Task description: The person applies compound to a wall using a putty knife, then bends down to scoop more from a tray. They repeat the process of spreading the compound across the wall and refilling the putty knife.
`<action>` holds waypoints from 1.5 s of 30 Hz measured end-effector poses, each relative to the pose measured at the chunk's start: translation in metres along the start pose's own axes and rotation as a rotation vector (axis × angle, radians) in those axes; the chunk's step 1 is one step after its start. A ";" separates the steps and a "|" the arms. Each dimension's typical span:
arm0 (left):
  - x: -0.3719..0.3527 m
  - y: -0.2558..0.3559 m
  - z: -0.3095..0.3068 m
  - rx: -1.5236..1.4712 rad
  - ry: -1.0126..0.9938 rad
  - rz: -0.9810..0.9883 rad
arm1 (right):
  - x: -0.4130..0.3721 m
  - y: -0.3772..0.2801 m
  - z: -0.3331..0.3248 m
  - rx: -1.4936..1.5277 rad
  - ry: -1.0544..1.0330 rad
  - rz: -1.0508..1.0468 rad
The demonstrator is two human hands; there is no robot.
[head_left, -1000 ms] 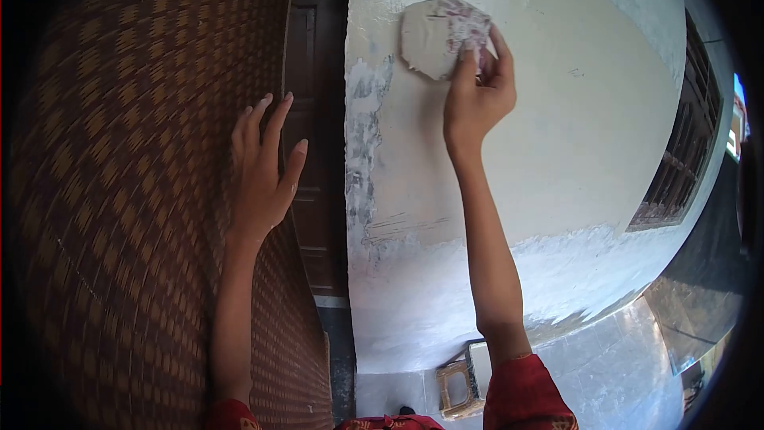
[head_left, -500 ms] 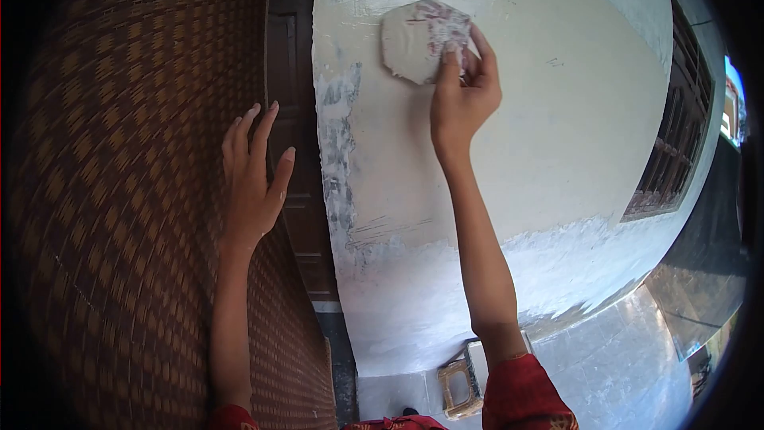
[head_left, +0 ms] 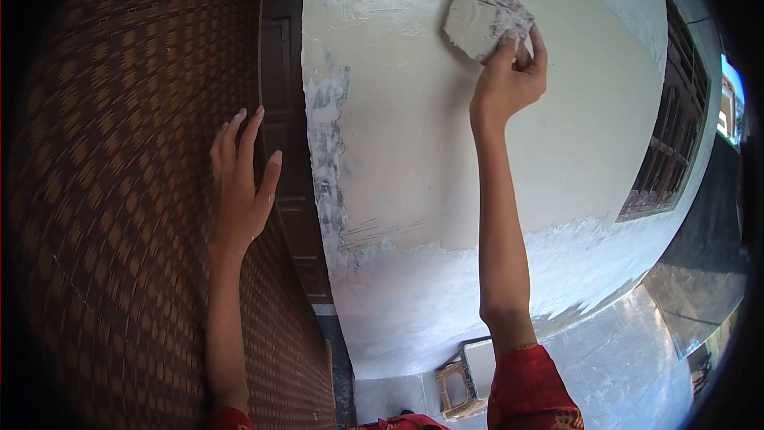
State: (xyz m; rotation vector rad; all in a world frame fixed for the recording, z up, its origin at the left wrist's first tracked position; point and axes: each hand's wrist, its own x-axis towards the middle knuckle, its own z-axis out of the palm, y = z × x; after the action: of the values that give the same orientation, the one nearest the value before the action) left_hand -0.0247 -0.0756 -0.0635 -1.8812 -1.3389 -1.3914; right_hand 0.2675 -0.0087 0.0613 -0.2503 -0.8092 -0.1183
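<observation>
1. While your right arm reaches up from its red sleeve (head_left: 529, 390), the forearm stands nearly vertical, and at the wrist your right hand (head_left: 509, 87) leans toward the right.
2. Your right grip is closed on the right-hand edge of a coated plate (head_left: 473, 22), with the thumb laid on its near face, one finger along its edge and the rest partly hidden behind it.
3. That plate, flat and roughly rounded, is caked in pale paste with reddish patches near your thumb. It sits before the upper part of the wall (head_left: 430, 151), close to the surface and casting a shadow; you cannot see whether its underside touches.
4. Your left hand (head_left: 239, 191) is raised lower down, its grip slack and holding nothing: fingers pointing up and spread, thumb apart to the right, pale specks on the skin. Behind it is the woven panel (head_left: 119, 159); whether you touch that, you cannot tell.
5. Glossy streaks cross the wall above, and rough grey-white patches run down its left edge. Thin dark scratches (head_left: 374, 229) mark it lower down, too faint for you to read as writing.
6. Farther out, you have a brown door (head_left: 298, 227) between panel and wall, a dark window (head_left: 672, 127) at right, and a wooden frame (head_left: 442, 394) on the floor (head_left: 617, 354) below.
</observation>
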 end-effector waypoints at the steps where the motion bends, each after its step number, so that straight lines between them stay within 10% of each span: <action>1: 0.001 0.003 0.002 0.001 -0.011 0.008 | -0.015 0.005 0.015 -0.009 -0.136 -0.065; 6: 0.000 0.008 0.006 0.009 -0.026 0.026 | -0.065 0.004 0.055 -0.169 -0.422 -0.321; 14: -0.008 0.002 -0.004 -0.015 -0.003 -0.025 | 0.035 0.008 -0.032 -0.129 0.209 0.086; 20: -0.008 0.010 0.005 0.000 -0.019 0.015 | -0.089 0.002 0.034 -0.115 -0.401 -0.216; 30: -0.018 0.004 -0.008 -0.005 -0.042 -0.045 | -0.030 -0.009 -0.010 0.000 -0.014 0.098; 36: -0.015 0.010 0.001 -0.006 -0.070 0.003 | -0.120 -0.001 0.057 -0.176 -0.425 -0.198; 45: -0.017 0.002 -0.009 -0.008 -0.056 -0.040 | 0.011 0.020 -0.042 -0.146 0.107 0.095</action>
State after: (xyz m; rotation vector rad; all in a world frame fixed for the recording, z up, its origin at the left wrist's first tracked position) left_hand -0.0278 -0.0909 -0.0752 -1.9209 -1.4073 -1.3752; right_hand 0.3084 -0.0004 0.0382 -0.4160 -0.6818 -0.1007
